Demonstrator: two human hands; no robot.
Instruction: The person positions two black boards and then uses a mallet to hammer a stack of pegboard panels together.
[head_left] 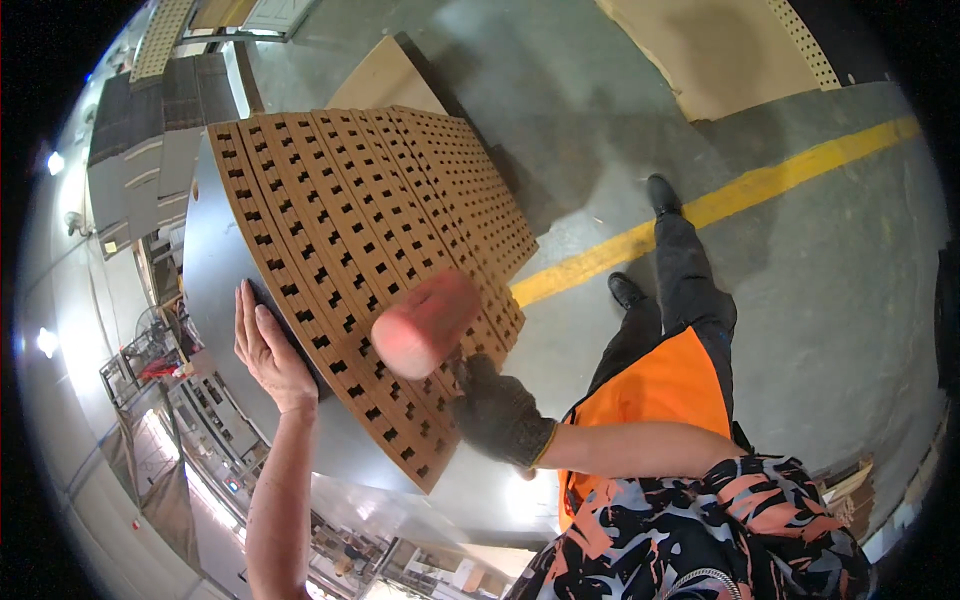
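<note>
In the head view a stack of brown slotted boards stands on edge, its edges full of dark notched holes. A smooth grey panel forms its left face. My bare left hand lies against that panel near the boards' edge, fingers stretched out and holding nothing. My right hand, in a dark work glove, is closed round the handle of a mallet. The mallet's red head is over the slotted edges, smeared by motion; I cannot tell whether it touches them. The glove hides most of the handle.
A yellow line crosses the grey floor beside my dark shoes. A large cardboard sheet lies at the upper right. Stacked dark panels stand at the left. A plain brown board is behind the slotted stack.
</note>
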